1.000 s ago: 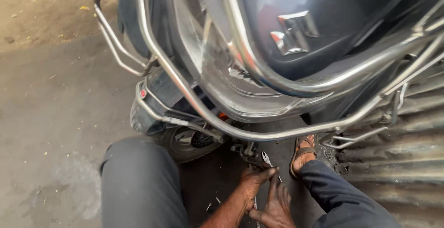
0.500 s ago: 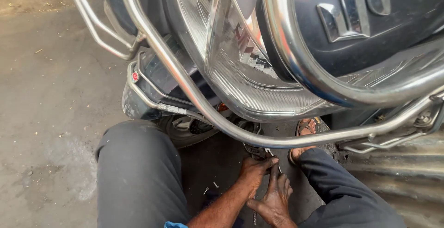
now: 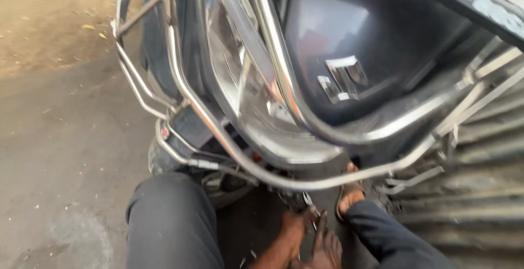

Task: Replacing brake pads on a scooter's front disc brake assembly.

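Head view: left hand (image 3: 288, 235) and right hand (image 3: 326, 247) are reaching under the scooter (image 3: 338, 72); whether either grip is clamping anything, I cannot tell.

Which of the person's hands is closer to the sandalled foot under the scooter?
The right hand. It lies just left of and below the sandalled foot, fingers stretched up toward the scooter's underside. The left hand sits further left, beside the right hand, away from the foot.

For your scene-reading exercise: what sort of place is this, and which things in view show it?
Probably an outdoor roadside repair spot: a scooter with chrome guard rails stands on stained bare ground, and both hands, left hand and right hand, work low beneath it.
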